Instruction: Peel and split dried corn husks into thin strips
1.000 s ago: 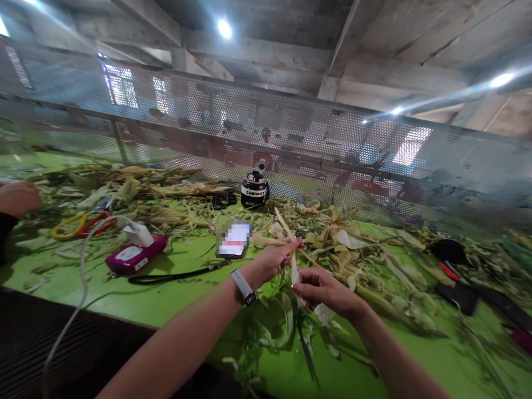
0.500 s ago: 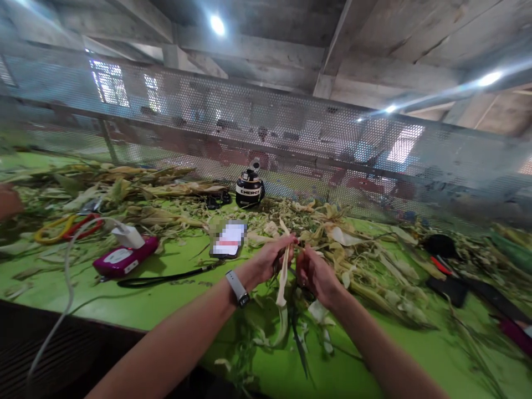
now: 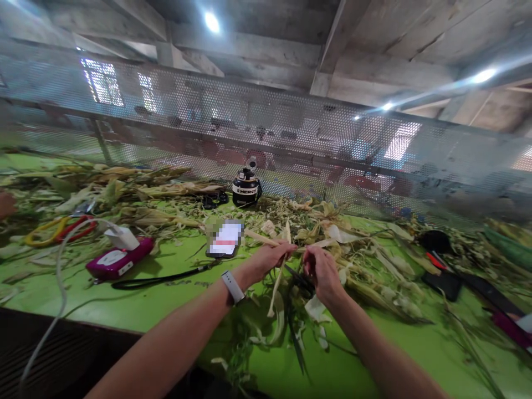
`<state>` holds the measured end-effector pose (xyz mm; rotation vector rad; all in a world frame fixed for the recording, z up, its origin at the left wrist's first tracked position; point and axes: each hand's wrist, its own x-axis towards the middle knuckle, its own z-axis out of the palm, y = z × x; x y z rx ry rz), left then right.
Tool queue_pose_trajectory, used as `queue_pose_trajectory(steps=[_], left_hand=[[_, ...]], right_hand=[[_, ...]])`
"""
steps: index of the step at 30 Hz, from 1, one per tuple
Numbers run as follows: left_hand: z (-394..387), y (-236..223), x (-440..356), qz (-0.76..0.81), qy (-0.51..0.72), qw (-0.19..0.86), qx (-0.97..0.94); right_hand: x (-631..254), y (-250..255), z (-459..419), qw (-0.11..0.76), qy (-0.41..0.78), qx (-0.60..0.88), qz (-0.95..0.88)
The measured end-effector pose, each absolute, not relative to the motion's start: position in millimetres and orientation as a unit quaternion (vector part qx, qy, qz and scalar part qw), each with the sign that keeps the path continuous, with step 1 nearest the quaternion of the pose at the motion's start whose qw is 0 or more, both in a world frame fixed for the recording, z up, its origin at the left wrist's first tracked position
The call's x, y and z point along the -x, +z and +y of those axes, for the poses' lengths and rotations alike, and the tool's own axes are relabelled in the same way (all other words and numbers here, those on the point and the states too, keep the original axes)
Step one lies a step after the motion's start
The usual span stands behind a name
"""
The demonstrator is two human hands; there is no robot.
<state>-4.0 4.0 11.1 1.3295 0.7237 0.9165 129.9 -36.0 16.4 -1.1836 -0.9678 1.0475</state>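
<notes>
Near the middle of the frame, a pale husk strip [image 3: 276, 296] is being pinched between the fingers of the left hand [image 3: 272, 259], partway along its length, so that a free end is being left on either side. Its long axis is running steeply: the upper end is pointing to the top of the frame with a slight lean to the right, and the lower end is hanging toward the bottom, leaning left. A second strip [image 3: 261, 238] is being crossed with it at the same fingers; its axis is lying much flatter, its outer end pointing left toward the phone [image 3: 226, 239]. The crossing is presumably being pinned there to stop the strips from slipping apart.

Just right of the left fingertips, the fingers of the right hand [image 3: 324, 271] are being curled inward; whether anything is being gripped by them cannot be told.

Right of centre, a loose husk heap [image 3: 366, 277] is being spread over the green table [image 3: 166, 302], probably being left there for easy reach. The phone is being laid screen up, apparently so that it can be seen during handwork.
</notes>
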Motion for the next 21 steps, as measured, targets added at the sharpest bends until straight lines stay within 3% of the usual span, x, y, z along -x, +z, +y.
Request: queue_pose_trajectory(steps=[6,10,13,15,17,21], left_hand=[[-2,23,9,0.315,0.386,0.597,-0.629],[-6,26,12,0.301,0.372,0.561,-0.675],[-8,21,11,0.298,0.364,0.553,-0.688],[-7,16,9,0.292,0.341,0.548,-0.706],[-5,12,8,0.288,0.320,0.531,-0.730],[-4,9,5,0.269,0.301,0.504,-0.764]], right_hand=[[-146,25,-34,0.637,0.432,0.482,-0.418],[-163,40,-37,0.734,0.222,0.453,-0.456],[-167,44,-38,0.665,0.111,0.482,-0.559],[-163,42,-37,0.574,0.130,0.510,-0.627],[-156,38,-36,0.510,0.226,0.520,-0.647],[-145,29,-35,0.500,0.434,0.492,-0.565]])
